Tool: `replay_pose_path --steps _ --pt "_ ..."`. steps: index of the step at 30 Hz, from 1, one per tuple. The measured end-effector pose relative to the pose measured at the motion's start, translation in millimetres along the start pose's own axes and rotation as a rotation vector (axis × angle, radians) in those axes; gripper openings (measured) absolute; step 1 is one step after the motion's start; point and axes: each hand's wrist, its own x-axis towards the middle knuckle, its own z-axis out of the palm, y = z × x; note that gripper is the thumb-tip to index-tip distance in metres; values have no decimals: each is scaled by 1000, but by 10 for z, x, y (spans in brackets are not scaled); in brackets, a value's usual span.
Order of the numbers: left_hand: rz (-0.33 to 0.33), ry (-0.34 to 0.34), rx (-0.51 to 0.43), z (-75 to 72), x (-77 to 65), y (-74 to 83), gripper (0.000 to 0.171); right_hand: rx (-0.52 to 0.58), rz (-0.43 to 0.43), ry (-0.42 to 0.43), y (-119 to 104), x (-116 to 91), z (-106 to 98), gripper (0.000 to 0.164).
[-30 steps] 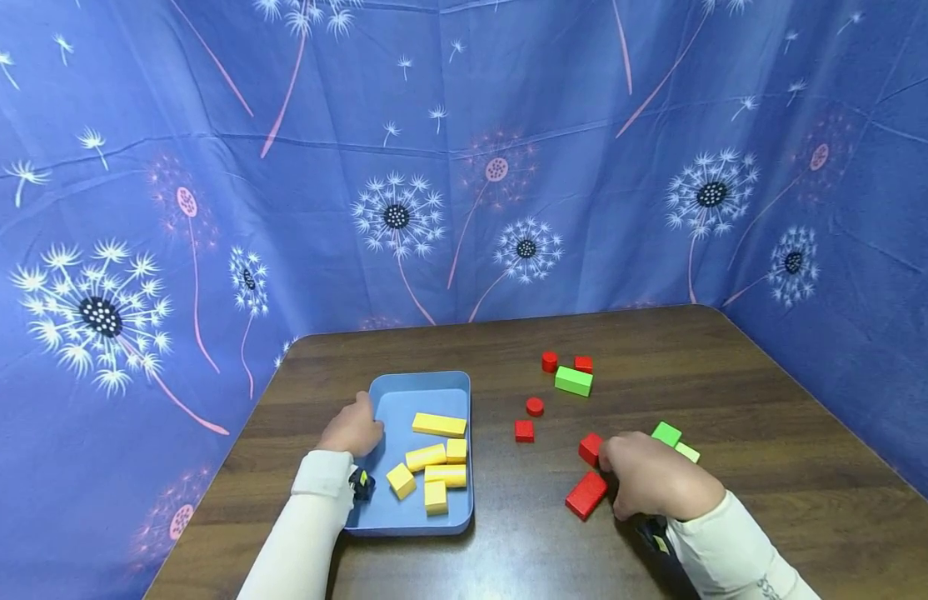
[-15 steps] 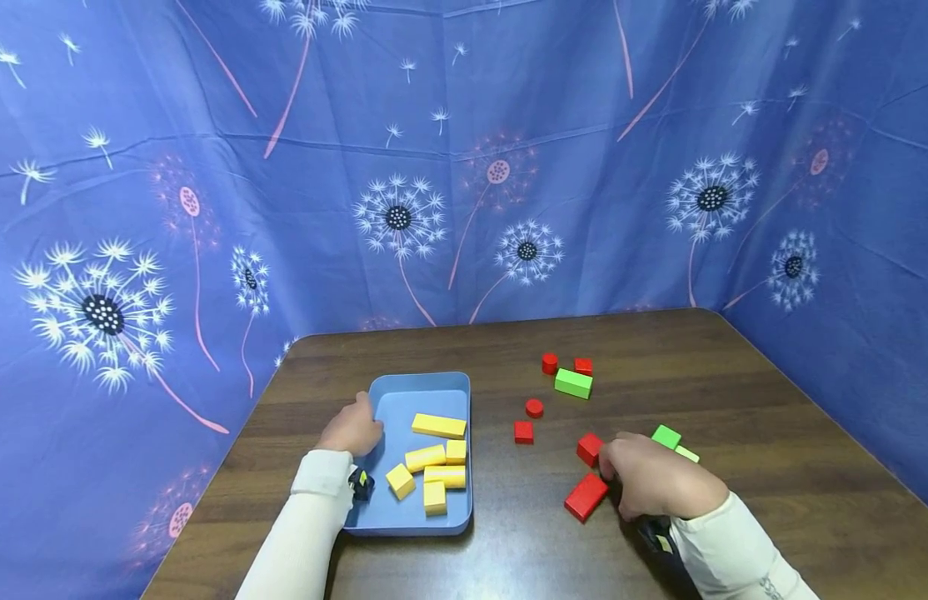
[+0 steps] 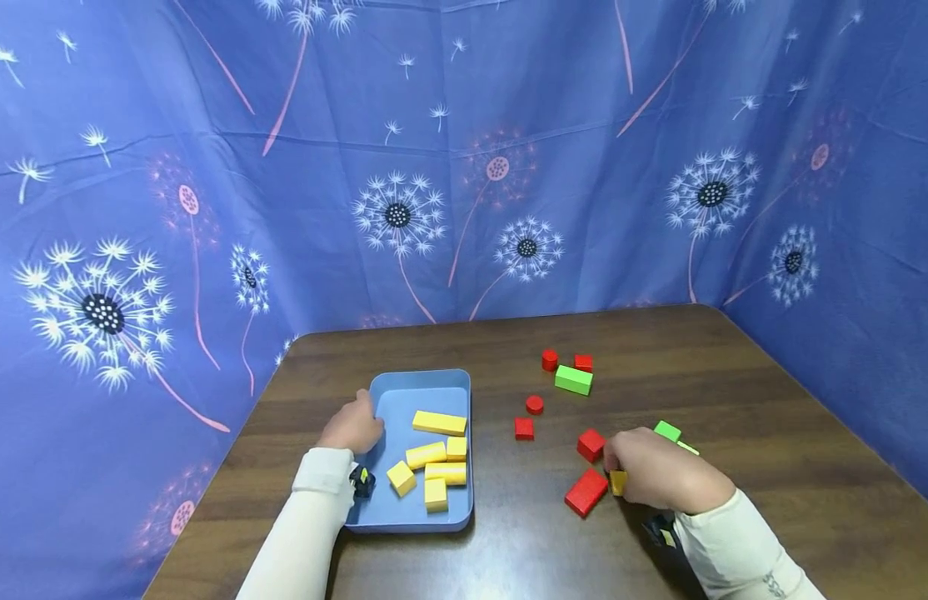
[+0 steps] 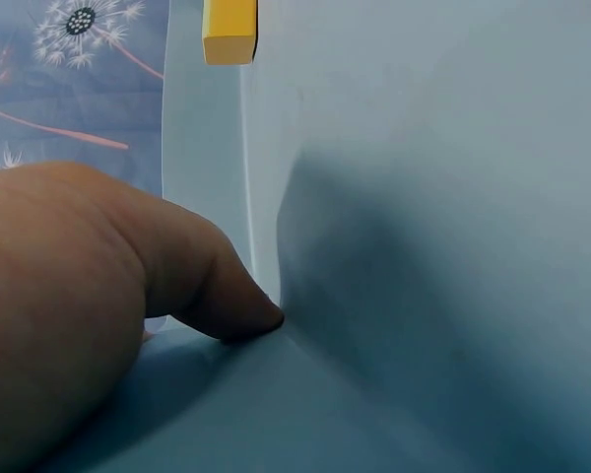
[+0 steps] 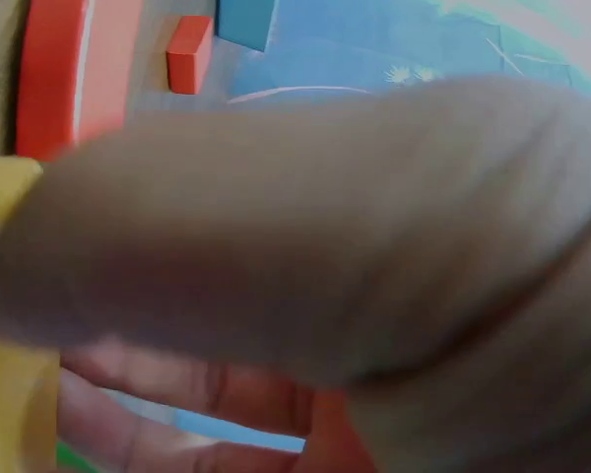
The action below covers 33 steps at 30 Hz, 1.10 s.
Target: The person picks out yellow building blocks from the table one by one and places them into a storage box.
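Note:
My left hand [image 3: 353, 425] grips the left wall of a blue tray [image 3: 395, 406]. In the left wrist view its thumb [image 4: 192, 261] presses on the inside of that wall; the other fingers are hidden. Several yellow blocks lie in the tray, among them a long yellow block [image 3: 439, 423] and a yellow cube [image 3: 401, 479]. On the right, my right hand [image 3: 662, 471] pinches a yellow block [image 3: 618, 482], also partly visible in the right wrist view [image 5: 20, 414]. Just left of that hand lie a red cube [image 3: 591, 445] and a larger red block [image 3: 586, 492].
Beyond the right hand lies a green block [image 3: 667, 431], with a paler green one partly hidden. A long green block [image 3: 573, 380] stands farther back beside small red pieces. A red disc [image 3: 535, 405] and a red block [image 3: 524, 429] lie mid-table. Patterned blue cloth [image 3: 464, 208] hangs behind.
My right hand has lifted slightly and shifted a little right; a yellow block, hidden before, now shows between its fingers. The left hand and tray stay put.

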Motion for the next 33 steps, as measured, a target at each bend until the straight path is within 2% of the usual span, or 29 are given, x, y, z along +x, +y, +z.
replay_pose_path --steps 2,6,13,16,23,29,33 --pt "-4 -2 0 3 0 7 68 16 44 -20 -18 -19 -26 23" --pt "-9 2 -7 11 8 4 68 58 50 -7 -80 -50 -111 14" --pt "-13 0 -5 23 21 10 69 49 2 -2 -240 -8 -188 28" --pt "-9 1 -1 24 28 15 69 19 -46 56 -342 21 -211 28" --pt "-2 14 0 24 31 -6 68 -76 -138 291 -612 191 -279 27" --pt "-17 9 -16 40 67 -36 68 -108 -205 314 -843 431 -281 10" --pt "-15 14 -10 37 61 -35 69 -175 -274 341 -991 652 -174 16"
